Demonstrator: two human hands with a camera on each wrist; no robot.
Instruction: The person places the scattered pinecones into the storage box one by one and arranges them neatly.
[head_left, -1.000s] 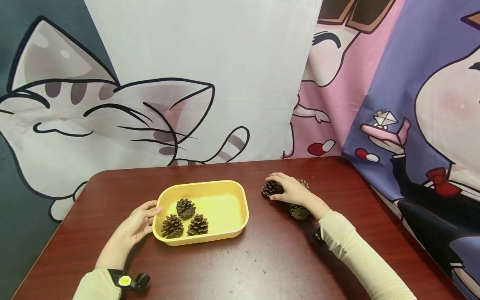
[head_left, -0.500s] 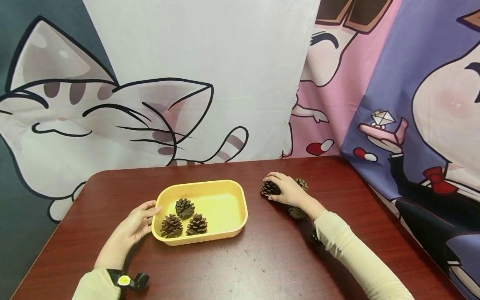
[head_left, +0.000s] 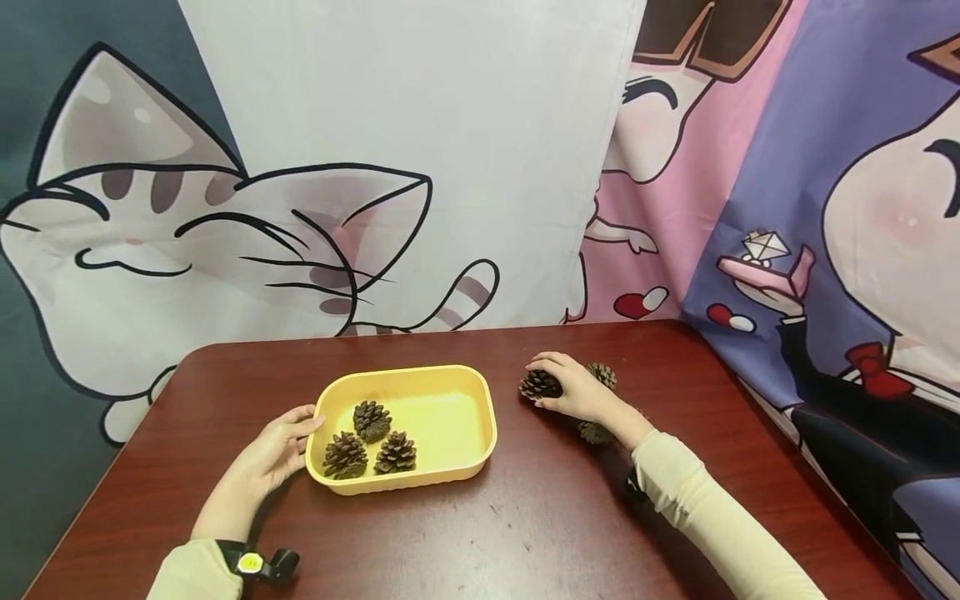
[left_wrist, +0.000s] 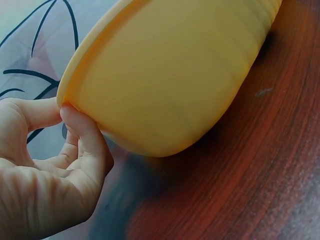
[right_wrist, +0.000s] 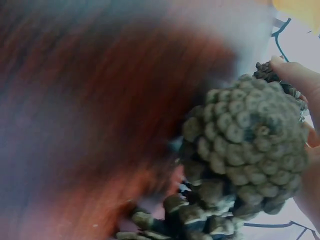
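Note:
In the head view, my left hand [head_left: 276, 448] pinches the left rim of a yellow plastic basin [head_left: 450, 473]. The left wrist view shows thumb and forefinger on that rim [left_wrist: 75, 65]. Three brown pine cones, one of them at the back [head_left: 372, 420], sit in the basin's left half. Right of the basin, my right hand [head_left: 576, 390] curls its fingers and thumb round a pine cone [head_left: 538, 385] resting on the table. Two more pine cones lie beside that hand, one behind it [head_left: 602, 375] and one partly hidden under the wrist [head_left: 595, 432]. A large pine cone [right_wrist: 250, 145] fills much of the right wrist view.
The dark red wooden table [head_left: 480, 550] has rounded back corners. A printed cartoon cloth [head_left: 495, 167] hangs right behind its back edge and along the right side. Each wrist carries a dark strap; the left one [head_left: 258, 562] shows clearly.
Both hands, the basin and the pine cones stay practically in place. Only the head view tilts slightly.

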